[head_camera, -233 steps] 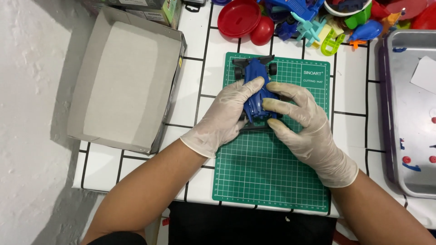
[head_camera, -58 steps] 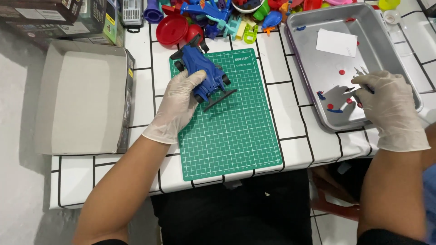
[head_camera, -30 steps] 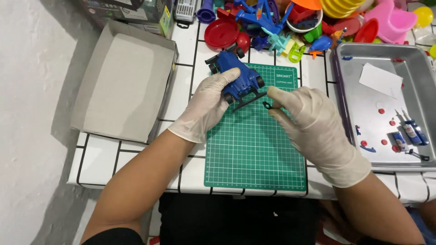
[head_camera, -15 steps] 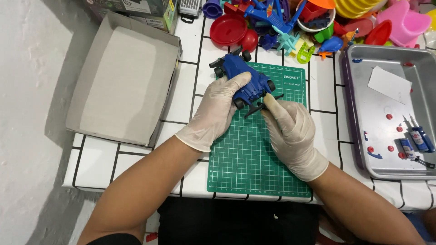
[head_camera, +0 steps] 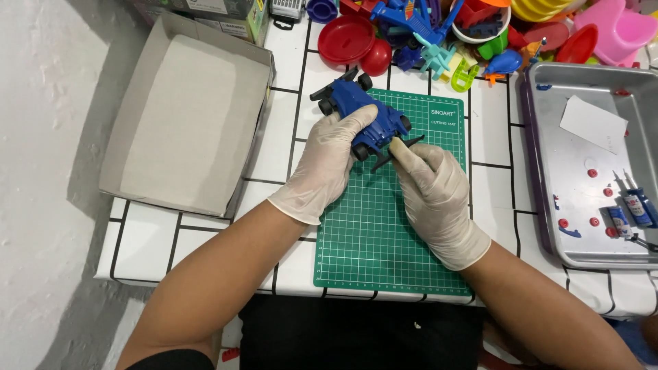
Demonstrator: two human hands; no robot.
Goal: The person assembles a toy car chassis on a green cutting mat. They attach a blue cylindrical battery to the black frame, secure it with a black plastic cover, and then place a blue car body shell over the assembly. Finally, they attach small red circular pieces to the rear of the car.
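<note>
A blue toy racing car (head_camera: 358,111) with black wheels lies at the far end of a green cutting mat (head_camera: 391,226). My left hand (head_camera: 329,161), in a white glove, grips the car's body from the near side. My right hand (head_camera: 430,185), also gloved, pinches the black rear wing piece (head_camera: 397,151) at the car's back end. Both hands are over the mat's upper half.
An open grey cardboard box (head_camera: 188,113) sits at the left. A metal tray (head_camera: 593,171) at the right holds small red and blue parts, small screwdrivers and a white paper. A heap of coloured plastic toys (head_camera: 445,34) lines the far edge of the white tiled table.
My right hand came back from the metal tray to the car and now pinches its black rear piece. My left hand kept hold of the car throughout.
</note>
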